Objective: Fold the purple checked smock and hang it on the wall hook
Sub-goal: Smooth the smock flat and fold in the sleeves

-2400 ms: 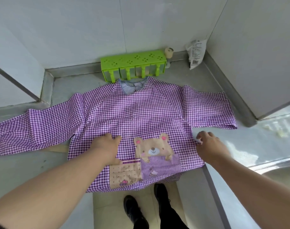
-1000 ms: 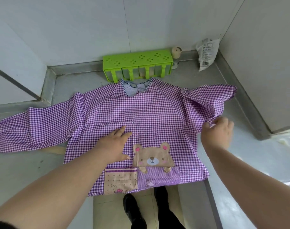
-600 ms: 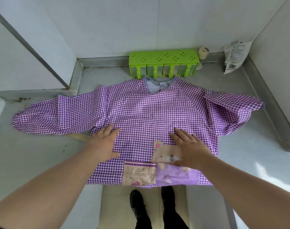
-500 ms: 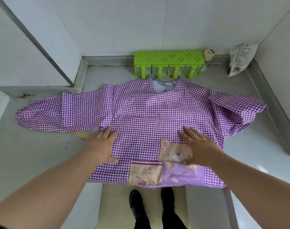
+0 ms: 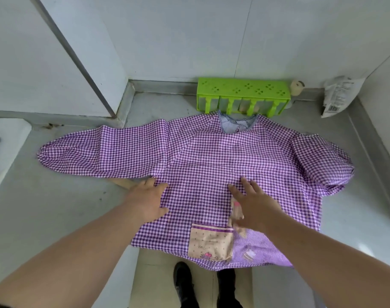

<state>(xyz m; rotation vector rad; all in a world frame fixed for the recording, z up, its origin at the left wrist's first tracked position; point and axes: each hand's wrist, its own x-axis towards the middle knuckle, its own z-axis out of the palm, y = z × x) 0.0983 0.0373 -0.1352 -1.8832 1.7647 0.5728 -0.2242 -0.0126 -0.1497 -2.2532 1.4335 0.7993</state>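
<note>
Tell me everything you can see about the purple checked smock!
The purple-and-white checked cloth smock lies front up, spread on the grey counter, its hem hanging over the edge. It has a blue-striped neck trim, a beige pocket beside a purple one, and a bear patch mostly hidden. One sleeve stretches flat; the other is folded back, bunched. The left hand and right hand press flat on it.

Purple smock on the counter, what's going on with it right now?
A person has the purple checked smock spread front-up on the grey counter. Left hand lies flat at its left side seam, right hand flat over the bear patch. The right sleeve is folded in; the left sleeve lies stretched out.
</note>
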